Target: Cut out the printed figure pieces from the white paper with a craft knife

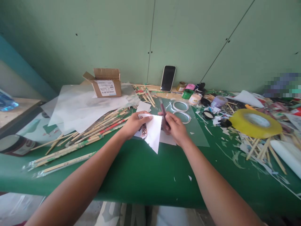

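Paper (154, 131) in left hand (134, 126) runs front to back, sharp corner nearest

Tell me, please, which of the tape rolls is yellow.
The large roll, far to the right; the two smaller rolls near the right hand are white.

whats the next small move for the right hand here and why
Probably bring the dark red tool in the right hand to the near edge of the white paper and, if it cuts, trim there: the left hand pinches the sheet, and blank paper lies between its printed motif and that edge. The tool's exact type is unclear.
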Demonstrator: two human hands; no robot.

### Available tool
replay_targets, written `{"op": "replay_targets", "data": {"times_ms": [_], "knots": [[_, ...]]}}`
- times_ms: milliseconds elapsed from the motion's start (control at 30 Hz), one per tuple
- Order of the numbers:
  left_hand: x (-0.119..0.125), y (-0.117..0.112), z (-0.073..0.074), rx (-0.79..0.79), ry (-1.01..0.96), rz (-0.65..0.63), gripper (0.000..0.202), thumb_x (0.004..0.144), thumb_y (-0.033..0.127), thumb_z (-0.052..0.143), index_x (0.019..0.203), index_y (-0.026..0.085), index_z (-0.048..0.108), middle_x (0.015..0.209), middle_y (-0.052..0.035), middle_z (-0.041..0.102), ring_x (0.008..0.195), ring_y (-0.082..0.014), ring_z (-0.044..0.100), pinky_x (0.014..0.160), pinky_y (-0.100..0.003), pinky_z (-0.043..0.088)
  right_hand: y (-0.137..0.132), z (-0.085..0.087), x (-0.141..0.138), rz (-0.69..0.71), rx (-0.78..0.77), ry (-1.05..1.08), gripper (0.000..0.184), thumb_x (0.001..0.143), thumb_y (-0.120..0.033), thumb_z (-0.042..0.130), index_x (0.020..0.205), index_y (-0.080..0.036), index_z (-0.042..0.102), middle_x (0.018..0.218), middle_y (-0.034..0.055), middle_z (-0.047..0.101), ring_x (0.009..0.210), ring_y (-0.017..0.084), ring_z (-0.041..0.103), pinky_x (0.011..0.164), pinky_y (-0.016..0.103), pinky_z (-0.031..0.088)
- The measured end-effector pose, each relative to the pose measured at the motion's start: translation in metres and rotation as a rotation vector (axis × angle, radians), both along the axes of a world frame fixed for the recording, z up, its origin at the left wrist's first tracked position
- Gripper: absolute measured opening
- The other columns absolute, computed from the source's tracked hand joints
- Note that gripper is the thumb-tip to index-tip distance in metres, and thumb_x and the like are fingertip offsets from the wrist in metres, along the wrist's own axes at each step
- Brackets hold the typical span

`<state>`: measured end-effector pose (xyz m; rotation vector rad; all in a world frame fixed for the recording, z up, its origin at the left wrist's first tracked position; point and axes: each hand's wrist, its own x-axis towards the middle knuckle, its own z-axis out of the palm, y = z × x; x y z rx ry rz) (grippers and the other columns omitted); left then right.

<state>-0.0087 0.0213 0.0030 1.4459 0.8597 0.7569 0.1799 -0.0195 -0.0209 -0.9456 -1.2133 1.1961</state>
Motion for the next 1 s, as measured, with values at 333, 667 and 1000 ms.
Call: {"op": "replay_targets", "data": {"times_ms": [333, 667, 1000], "knots": [[0.0, -0.009, 0.013, 0.106, 0.055, -0.104, 0.035, 0.095, 0.047, 0.055, 0.087, 0.013, 0.06, 0.062, 0.0057, 0.055, 0.044, -0.0044, 0.046, 0.042, -0.018, 0.039, -0.007, 0.001, -0.008, 0.003, 0.119, -0.175, 0.05, 0.085, -0.067, 0.056, 0.064, -0.022, 0.047, 0.051, -0.007, 0.038, 0.045, 0.007, 0.032, 0.043, 0.024, 0.023], [0.001, -0.011, 0.021, 0.211, 0.045, -0.021, 0.035, 0.088, 0.052, 0.06, 0.076, 0.02, 0.051, 0.049, 0.0067, 0.046, 0.034, -0.0055, 0.037, 0.032, -0.02, 0.022, -0.007, -0.003, -0.011, -0.046, 0.169, -0.274, 0.054, 0.088, -0.067, 0.05, 0.059, -0.023, 0.045, 0.051, -0.0053, 0.038, 0.048, 0.01, 0.034, 0.047, 0.026, 0.024], [-0.001, -0.007, 0.018, 0.292, -0.004, 0.006, 0.036, 0.084, 0.053, 0.062, 0.076, 0.019, 0.052, 0.063, 0.0002, 0.059, 0.054, -0.0107, 0.053, 0.049, -0.023, 0.038, -0.009, -0.002, -0.011, -0.038, 0.179, -0.294, 0.053, 0.088, -0.065, 0.052, 0.058, -0.023, 0.045, 0.051, -0.0049, 0.039, 0.049, 0.01, 0.036, 0.047, 0.026, 0.025]]}}
